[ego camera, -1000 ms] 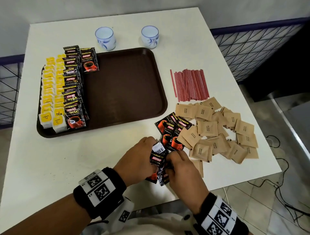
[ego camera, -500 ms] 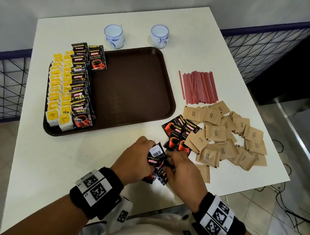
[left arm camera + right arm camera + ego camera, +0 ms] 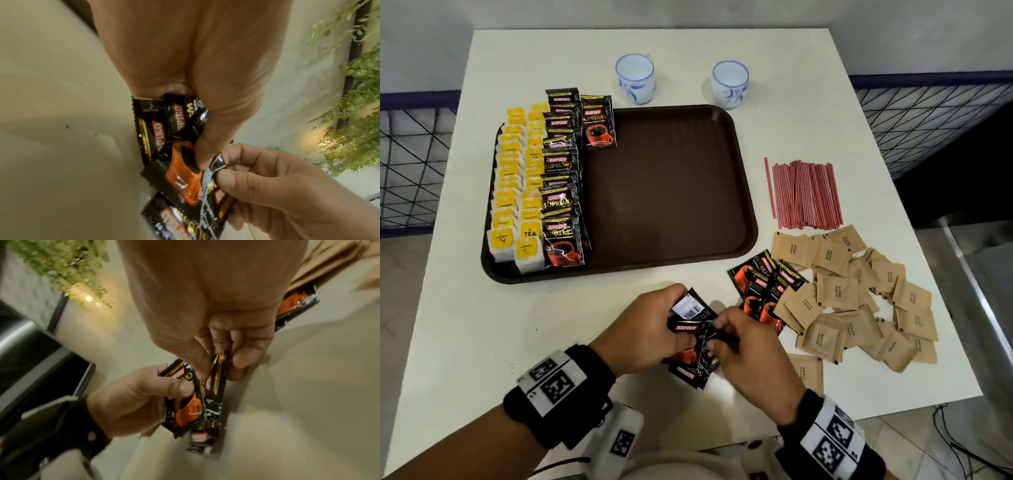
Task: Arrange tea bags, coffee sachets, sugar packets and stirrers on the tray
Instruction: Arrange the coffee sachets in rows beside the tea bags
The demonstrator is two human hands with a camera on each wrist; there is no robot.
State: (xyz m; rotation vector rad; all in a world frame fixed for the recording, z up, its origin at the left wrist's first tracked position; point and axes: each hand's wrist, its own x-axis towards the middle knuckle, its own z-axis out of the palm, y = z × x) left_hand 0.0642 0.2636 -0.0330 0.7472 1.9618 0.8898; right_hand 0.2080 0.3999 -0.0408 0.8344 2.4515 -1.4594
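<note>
Near the table's front edge both hands hold a small bunch of black coffee sachets (image 3: 690, 317). My left hand (image 3: 643, 329) grips the bunch (image 3: 180, 164), thumb on top. My right hand (image 3: 743, 346) pinches one sachet (image 3: 218, 369) edge-on between thumb and fingers. The brown tray (image 3: 671, 192) carries two rows of yellow tea bags (image 3: 517, 192) and a row of coffee sachets (image 3: 561, 192) on its left side, with one more sachet (image 3: 598, 121) at the back. More coffee sachets (image 3: 760, 284), brown sugar packets (image 3: 859, 294) and red stirrers (image 3: 804, 193) lie on the table right of the tray.
Two white-and-blue cups (image 3: 635, 78) (image 3: 730, 84) stand behind the tray. The white table (image 3: 482, 342) ends close to my wrists, and its right edge runs just past the sugar packets. A dark railing borders both sides.
Both hands have kept working the bunch of coffee sachets at the same spot near the front edge; the sachets have shifted slightly between the fingers. Nothing on the tray has moved.
</note>
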